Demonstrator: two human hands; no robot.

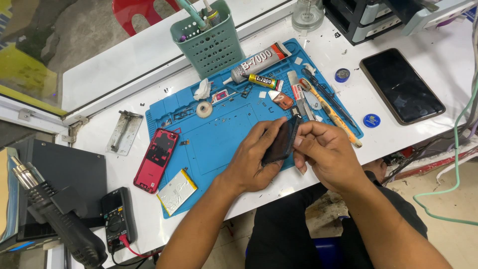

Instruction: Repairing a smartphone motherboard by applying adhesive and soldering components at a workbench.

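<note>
I am gripping the phone (282,141) edge-up in both my left hand (253,162) and right hand (326,154) over the mat's (219,134) near edge, its red back cover (156,159) and battery (177,192) already lying off at left, reassembly pending.

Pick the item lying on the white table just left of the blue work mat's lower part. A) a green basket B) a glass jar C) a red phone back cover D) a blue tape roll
C: the red phone back cover lies flat beside the blue work mat, left of the left hand and right hand that hold a dark phone.
</note>
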